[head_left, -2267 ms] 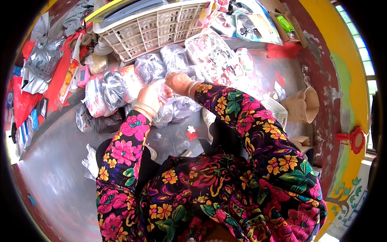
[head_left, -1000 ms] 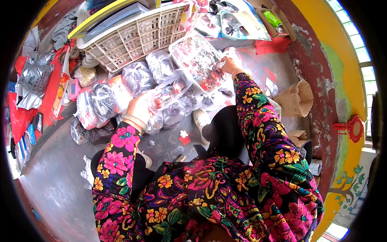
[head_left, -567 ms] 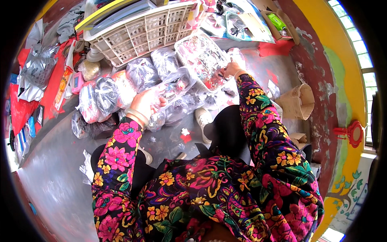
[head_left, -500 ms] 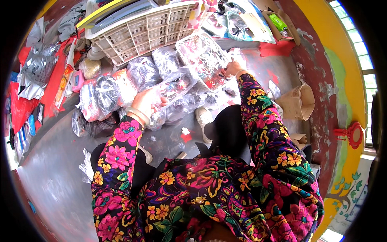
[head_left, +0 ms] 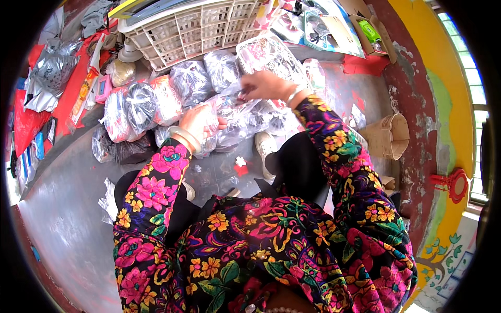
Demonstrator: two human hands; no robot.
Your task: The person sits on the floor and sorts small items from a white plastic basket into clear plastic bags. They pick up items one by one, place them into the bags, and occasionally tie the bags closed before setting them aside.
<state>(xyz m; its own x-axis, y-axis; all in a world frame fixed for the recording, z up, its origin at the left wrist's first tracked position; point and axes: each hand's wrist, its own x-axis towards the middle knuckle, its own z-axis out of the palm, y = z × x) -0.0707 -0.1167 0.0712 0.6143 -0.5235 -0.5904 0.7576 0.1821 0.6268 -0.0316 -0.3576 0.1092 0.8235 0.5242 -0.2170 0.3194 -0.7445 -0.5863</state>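
Far left of the white slatted plastic basket (head_left: 193, 28), a crumpled silver foil bag (head_left: 49, 73) lies on a red cloth (head_left: 28, 122), with a long orange printed packet (head_left: 83, 94) and a small pink packet (head_left: 103, 88) between it and the basket. Below the basket's left corner sits a row of knotted clear plastic bags: a red-tinted one (head_left: 116, 115), a dark-filled one (head_left: 140, 107) and another red-tinted one (head_left: 167, 99), each touching the next. Just below the basket's front wall two more clear bags of dark goods (head_left: 190, 81) (head_left: 222, 68) stand side by side. The left hand (head_left: 198, 122), bangle at the wrist, is closed around the lower end of a clear plastic bag (head_left: 237, 115) that lies on the grey floor below the basket. The right hand (head_left: 266, 86) pinches the same bag's upper edge, fingers narrow on the film. A flat clear pack of small dark items (head_left: 269, 55) leans just right of the basket, beside that hand. Further right a red paper sheet (head_left: 362, 65) lies near the wall, a green-labelled carton (head_left: 370, 31) above it, and a brown paper bag (head_left: 389, 135) stands open well below
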